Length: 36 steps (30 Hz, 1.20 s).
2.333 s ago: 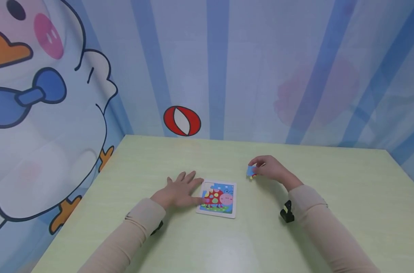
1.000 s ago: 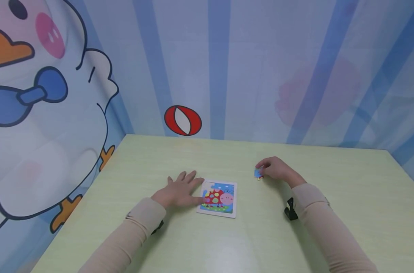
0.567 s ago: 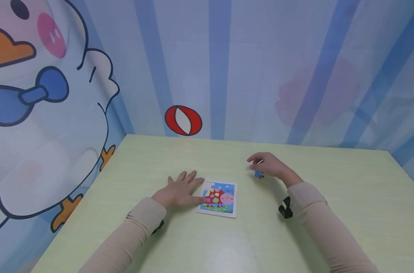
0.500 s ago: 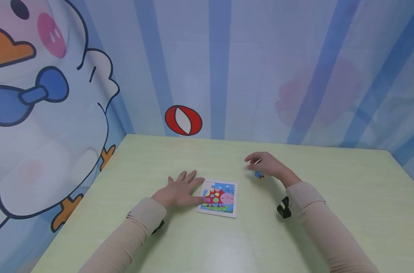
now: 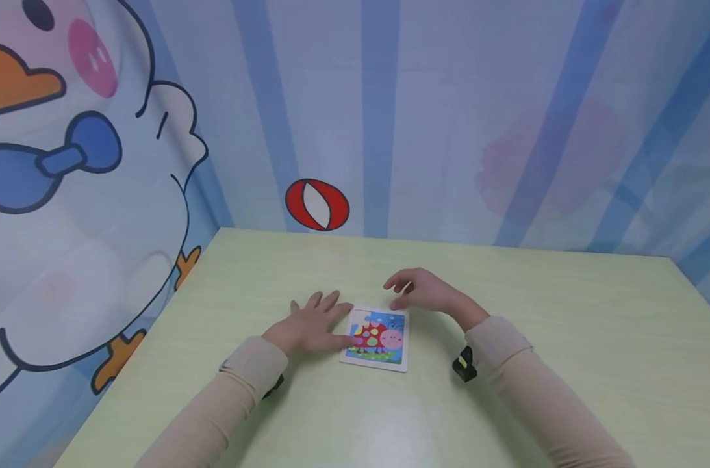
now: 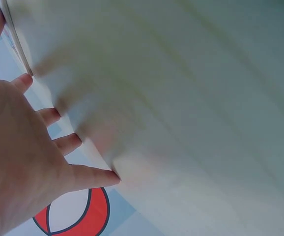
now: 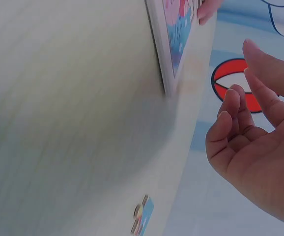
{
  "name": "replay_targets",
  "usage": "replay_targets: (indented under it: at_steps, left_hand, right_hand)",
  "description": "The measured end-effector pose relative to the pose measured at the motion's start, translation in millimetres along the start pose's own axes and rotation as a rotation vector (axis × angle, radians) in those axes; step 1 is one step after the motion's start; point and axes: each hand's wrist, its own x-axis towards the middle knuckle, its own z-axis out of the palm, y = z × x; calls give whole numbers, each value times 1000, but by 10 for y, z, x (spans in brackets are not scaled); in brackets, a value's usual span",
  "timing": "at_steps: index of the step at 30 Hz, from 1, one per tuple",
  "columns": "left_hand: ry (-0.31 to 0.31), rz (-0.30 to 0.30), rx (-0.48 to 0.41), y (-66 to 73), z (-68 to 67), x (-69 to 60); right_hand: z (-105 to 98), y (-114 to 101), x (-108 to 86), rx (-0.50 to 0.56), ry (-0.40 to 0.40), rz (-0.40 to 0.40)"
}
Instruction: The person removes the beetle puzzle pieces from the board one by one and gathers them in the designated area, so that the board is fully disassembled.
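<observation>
A square jigsaw puzzle with a ladybug picture and a white frame lies flat on the table. Cream backing shows at its upper left. My left hand rests beside it with fingers spread, the thumb over its left edge and a fingertip at its upper-left corner. Above the puzzle's upper-right corner hovers my right hand, fingers loosely bent, thumb and index apart. Between those fingers I see nothing held. A loose blue puzzle piece lies on the table in the right wrist view; the head view has it hidden behind the right hand.
The pale green table extends around the puzzle. Behind it hangs a blue striped backdrop with a printed duck and a red-and-white oval. A black wrist camera sits under the right wrist.
My right hand pinched the blue puzzle piece, let it go on the table right of the puzzle, then moved left to the puzzle's upper-right corner. My left hand stayed in place.
</observation>
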Motion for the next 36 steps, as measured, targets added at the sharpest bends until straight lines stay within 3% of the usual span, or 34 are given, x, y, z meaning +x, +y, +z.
replay_targets:
  at_steps: [9,16,28,36]
  left_hand:
    - [0,13,4,-4,-1,22]
    - [3,17,9,-17,5,49]
    - [-8,7,14,-20,9,52]
    - [-10,6,14,-22,15,53]
  right_hand:
    - [183,-55,87,-24,-75,45]
    - [276,-30,147,-77,-120,34]
    - [326,-69,171,-151,-154,56]
    - [366,-132,188,-158,-178,126]
